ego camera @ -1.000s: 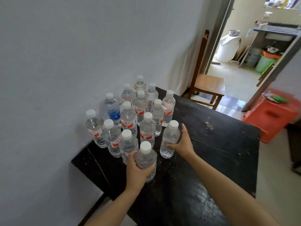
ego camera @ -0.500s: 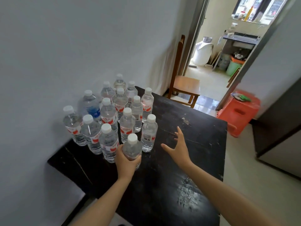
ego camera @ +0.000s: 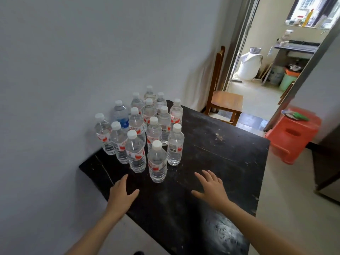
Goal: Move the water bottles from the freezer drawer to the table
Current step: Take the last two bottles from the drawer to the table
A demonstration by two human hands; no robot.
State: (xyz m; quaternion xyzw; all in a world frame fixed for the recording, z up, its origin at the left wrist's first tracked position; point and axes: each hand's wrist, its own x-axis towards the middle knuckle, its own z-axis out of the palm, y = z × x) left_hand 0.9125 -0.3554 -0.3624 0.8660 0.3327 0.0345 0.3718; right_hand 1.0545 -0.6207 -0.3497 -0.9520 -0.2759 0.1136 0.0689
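Several clear water bottles with white caps and red labels stand in a cluster on the black table (ego camera: 217, 162), against the wall. The nearest bottle (ego camera: 157, 162) stands upright at the front of the group, with another bottle (ego camera: 175, 145) just behind and to its right. One larger bottle with a blue label (ego camera: 120, 115) stands at the back left. My left hand (ego camera: 120, 195) hovers with relaxed fingers in front of and to the left of the nearest bottle, holding nothing. My right hand (ego camera: 211, 188) is spread flat over the table to the right, also empty. No freezer drawer is in view.
A wooden chair (ego camera: 223, 100) stands beyond the table's far end by an open doorway. An orange plastic stool (ego camera: 292, 135) sits on the floor to the right. A dark cabinet edge (ego camera: 329, 172) is at the far right. The grey wall runs along the table's left side.
My left hand let go of the nearest bottle, which now stands alone, and drew back. My right hand, off its bottle half a second ago, pulled back toward me. The view shifted back.
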